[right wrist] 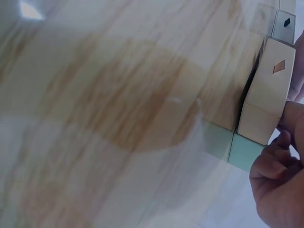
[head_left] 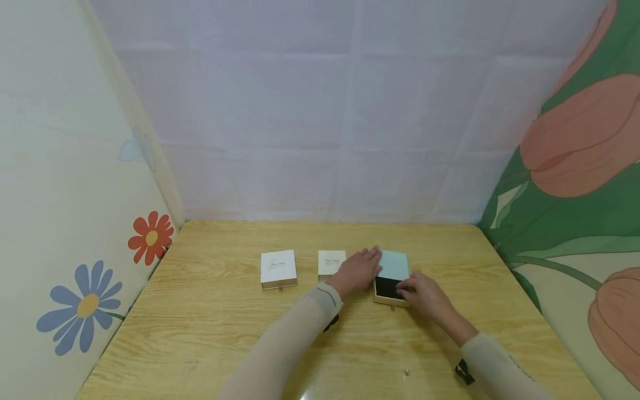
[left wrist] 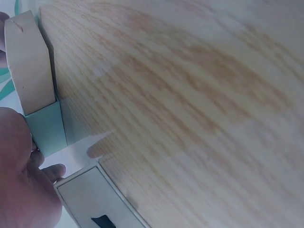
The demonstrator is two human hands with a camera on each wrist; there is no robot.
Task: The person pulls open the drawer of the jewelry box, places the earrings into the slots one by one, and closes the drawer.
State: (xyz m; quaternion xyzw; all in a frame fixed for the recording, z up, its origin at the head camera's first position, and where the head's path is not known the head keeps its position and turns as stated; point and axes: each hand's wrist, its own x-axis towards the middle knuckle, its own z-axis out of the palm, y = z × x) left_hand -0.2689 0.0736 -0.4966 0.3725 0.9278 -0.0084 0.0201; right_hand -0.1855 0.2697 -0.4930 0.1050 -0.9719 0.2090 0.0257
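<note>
A light blue drawer box (head_left: 392, 264) lies on the table with its cream drawer (head_left: 391, 301) slid partway out towards me. Inside the drawer sits a black insert (head_left: 386, 287). My left hand (head_left: 357, 270) rests at the left edge of the blue sleeve, its fingers stretched forward. Over the drawer's right side is my right hand (head_left: 425, 295), thumb and fingers bent together at the black insert; I cannot tell whether they pinch anything. In the right wrist view its curled fingers (right wrist: 273, 166) overlap the blue sleeve beside the cream drawer (right wrist: 266, 95).
Left of the blue box stands a cream box (head_left: 331, 261), partly behind my left hand. Farther left is a white box (head_left: 278, 266) with small print on its lid. A tiny shiny piece (head_left: 406, 371) lies near the front of the wood-grain table (head_left: 200, 333).
</note>
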